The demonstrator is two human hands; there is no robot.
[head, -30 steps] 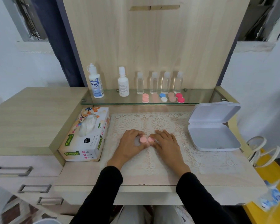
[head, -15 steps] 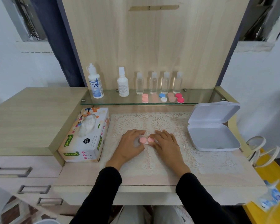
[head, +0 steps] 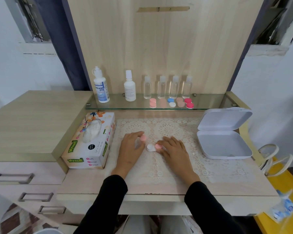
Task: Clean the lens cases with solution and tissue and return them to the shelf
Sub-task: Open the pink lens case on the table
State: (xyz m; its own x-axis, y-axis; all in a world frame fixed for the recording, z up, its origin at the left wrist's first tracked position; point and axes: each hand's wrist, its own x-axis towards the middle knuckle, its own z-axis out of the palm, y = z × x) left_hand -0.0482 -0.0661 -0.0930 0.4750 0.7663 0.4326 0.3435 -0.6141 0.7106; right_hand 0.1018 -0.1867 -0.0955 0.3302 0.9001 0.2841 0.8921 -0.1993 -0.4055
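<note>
A lens case lies on the lace mat, its left well open and white, its right well closed by a pink cap. My left hand pinches the other pink cap, lifted off and up to the left. My right hand holds the case's right end with its fingertips. Several more lens cases lie on the glass shelf. Beside them stand a solution bottle and a second white bottle. A tissue box sits left of the mat.
Several small clear bottles stand in a row at the shelf's back. An open white hinged box sits right of the mat. Drawers are at the lower left. A yellow surface with white loops lies at the right.
My left hand has taken the left pink cap off the case and moved it up and left. The white well now shows. My right hand stays on the case.
</note>
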